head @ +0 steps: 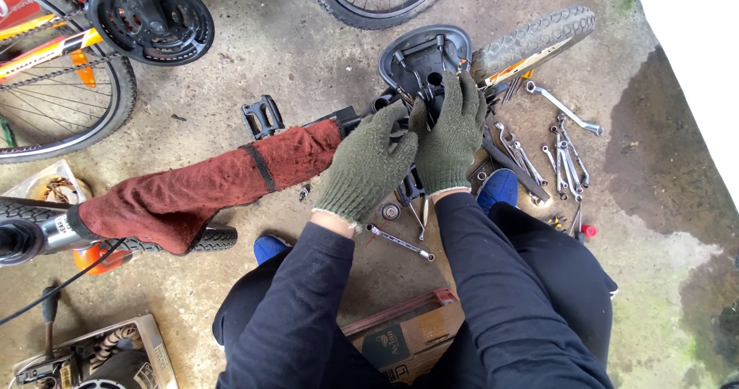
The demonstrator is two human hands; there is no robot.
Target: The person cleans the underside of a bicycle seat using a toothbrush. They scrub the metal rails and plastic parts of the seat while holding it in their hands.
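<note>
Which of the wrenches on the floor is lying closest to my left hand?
The single wrench just below your left hand, lying aslant on the concrete by your left forearm. The other wrenches lie scattered off to the right, beyond your right hand.

Spanners (566,154) on concrete — red rag (208,185), pedal (262,116), cardboard box (408,335).

I see my two arms reach out in front of me, both in dark blue sleeves. Each of my hands wears a thick green knit glove. My left hand (367,164) points up and a bit to the right, with its back facing me and its fingers bent down at the tips. My right hand (450,133) sits just beside it, a little higher. Its fingers are curled forward too. The two gloves touch near the thumbs. A little bare wrist shows under my left glove. My knees are bent wide apart below my arms.
</note>
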